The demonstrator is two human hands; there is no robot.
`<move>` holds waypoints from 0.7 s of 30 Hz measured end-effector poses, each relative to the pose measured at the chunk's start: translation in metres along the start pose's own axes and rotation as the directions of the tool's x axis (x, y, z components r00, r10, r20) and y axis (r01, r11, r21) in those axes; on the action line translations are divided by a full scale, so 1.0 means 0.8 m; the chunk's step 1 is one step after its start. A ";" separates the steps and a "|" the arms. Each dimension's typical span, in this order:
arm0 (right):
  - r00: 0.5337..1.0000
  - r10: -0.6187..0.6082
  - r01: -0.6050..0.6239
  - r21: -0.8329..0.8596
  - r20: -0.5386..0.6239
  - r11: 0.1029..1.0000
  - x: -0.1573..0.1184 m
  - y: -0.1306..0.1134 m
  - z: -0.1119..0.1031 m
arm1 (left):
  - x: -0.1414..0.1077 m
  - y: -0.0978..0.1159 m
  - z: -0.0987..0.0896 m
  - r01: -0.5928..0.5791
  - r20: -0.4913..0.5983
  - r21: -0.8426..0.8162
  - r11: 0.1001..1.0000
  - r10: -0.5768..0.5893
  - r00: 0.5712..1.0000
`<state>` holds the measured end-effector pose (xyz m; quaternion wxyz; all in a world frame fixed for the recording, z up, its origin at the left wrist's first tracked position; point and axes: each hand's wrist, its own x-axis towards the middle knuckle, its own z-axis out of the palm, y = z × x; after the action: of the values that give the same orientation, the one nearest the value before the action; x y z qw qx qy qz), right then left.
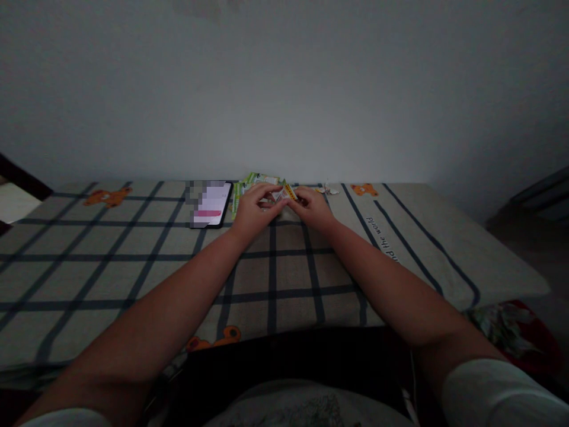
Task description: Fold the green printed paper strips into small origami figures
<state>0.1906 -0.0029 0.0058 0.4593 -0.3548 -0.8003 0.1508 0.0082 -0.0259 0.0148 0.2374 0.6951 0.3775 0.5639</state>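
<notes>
Between my two hands is a small printed packet (288, 191), white and yellow with a bit of green. My left hand (256, 204) pinches its left side between thumb and fingers. On the other side, my right hand (312, 207) grips the right edge, its fingertips partly hidden. Just behind my left hand lie several green-and-white packets (262, 178), overlapping near the wall. To the left of them a phone (211, 204) rests flat with its screen lit. Small crumpled scraps (328, 188) sit beyond my right hand.
A checked cloth with bear prints covers the table (271, 273), which meets a grey wall (284, 89) at the back. Below the table's right edge is a red container (528, 335) with crumpled wrappers in it. A dark wooden frame (24, 178) stands at the left.
</notes>
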 end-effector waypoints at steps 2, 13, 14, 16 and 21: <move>1.000 -0.026 0.026 0.014 0.007 1.000 -0.001 0.000 0.000 | 0.002 -0.006 0.002 0.046 -0.033 -0.022 0.999 -0.047 0.998; 0.997 -0.044 0.050 0.108 -0.060 0.993 -0.003 0.007 0.000 | 0.013 -0.034 -0.002 0.114 0.043 -0.094 0.989 -0.110 0.993; 0.996 -0.066 0.071 0.100 -0.054 0.992 -0.002 0.008 0.000 | 0.012 -0.031 -0.002 0.113 0.047 -0.063 0.992 -0.110 0.993; 0.995 -0.094 0.097 0.084 -0.043 0.992 -0.002 0.010 0.000 | 0.009 -0.026 -0.003 0.131 0.058 -0.040 0.991 -0.128 0.990; 0.993 -0.100 0.105 0.095 -0.060 0.990 -0.002 0.014 0.002 | 0.007 -0.019 -0.005 0.174 0.118 -0.036 0.984 -0.168 0.979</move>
<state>0.1950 0.0040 -0.0025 0.5052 -0.2941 -0.7961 0.1564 0.0011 -0.0125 0.0079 0.3223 0.6856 0.4085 0.5092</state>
